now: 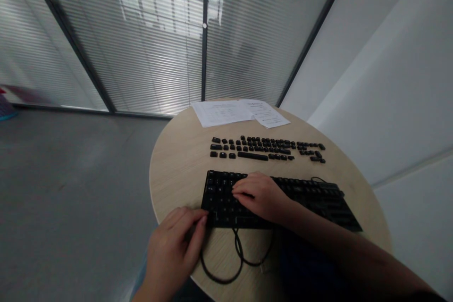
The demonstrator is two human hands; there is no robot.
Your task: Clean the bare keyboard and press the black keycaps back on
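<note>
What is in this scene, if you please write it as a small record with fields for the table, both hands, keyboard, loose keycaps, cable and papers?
table: round, light wood
left hand: fingertips at the keyboard's near left corner
right hand: over the keyboard's left half, fingertips at the keys; grip unclear
keyboard: black, lying flat, partly hidden by right hand and forearm
loose keycaps: black, laid in rows between keyboard and papers
cable: black, looped on the near side
papers: printed, at the far edge
</note>
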